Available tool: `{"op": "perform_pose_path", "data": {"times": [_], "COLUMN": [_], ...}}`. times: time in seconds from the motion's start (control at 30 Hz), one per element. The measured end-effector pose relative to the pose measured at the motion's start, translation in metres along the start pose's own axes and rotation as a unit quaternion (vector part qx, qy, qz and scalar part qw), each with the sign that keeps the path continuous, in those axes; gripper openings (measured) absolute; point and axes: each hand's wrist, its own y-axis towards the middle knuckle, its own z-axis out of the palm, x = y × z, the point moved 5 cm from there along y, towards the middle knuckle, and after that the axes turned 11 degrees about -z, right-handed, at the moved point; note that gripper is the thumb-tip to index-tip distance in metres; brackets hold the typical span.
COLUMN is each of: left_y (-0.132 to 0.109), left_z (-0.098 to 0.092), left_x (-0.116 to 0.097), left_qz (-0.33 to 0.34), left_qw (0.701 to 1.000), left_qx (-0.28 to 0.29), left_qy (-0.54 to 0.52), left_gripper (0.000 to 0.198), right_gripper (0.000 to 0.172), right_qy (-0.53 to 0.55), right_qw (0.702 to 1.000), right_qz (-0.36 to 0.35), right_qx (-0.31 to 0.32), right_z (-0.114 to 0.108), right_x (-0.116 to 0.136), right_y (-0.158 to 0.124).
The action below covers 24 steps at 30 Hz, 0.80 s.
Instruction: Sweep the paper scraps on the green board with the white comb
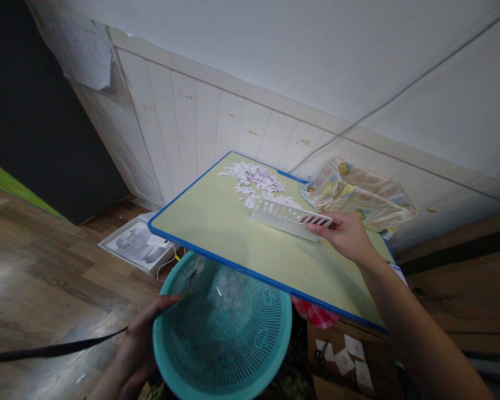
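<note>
My right hand is closed on one end of a white plastic strip with a row of slots. The strip stands on its long edge on a pale green tabletop with a blue rim. Touching or just behind its far end lies a loose pile of small white paper scraps. Below the front edge of the table, my left hand grips the left rim of a turquoise plastic basket. Clear, crumpled-looking plastic lies at the bottom of the basket.
A patterned cloth lies at the table's back right, against the panelled wall. An open white box sits on the wooden floor at left. At lower right, scissors and several white cards rest on cardboard.
</note>
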Motion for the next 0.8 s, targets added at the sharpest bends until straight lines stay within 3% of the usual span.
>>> {"op": "perform_pose_path", "data": {"times": [0.27,0.8], "left_y": [0.002,0.002], "left_z": [-0.002,0.001], "left_x": [0.001,0.002], "left_qz": [-0.009,-0.014], "left_qw": [1.000,0.999], "left_qx": [0.011,0.029], "left_qy": [0.009,0.005], "left_gripper": [0.011,0.009], "right_gripper": [0.018,0.016], "right_qy": [0.016,0.024], "right_qw": [1.000,0.999], "right_qz": [0.015,0.031], "right_qx": [-0.017,0.014], "right_z": [-0.003,-0.005], "right_x": [0.008,0.019], "right_y": [-0.020,-0.038]}}
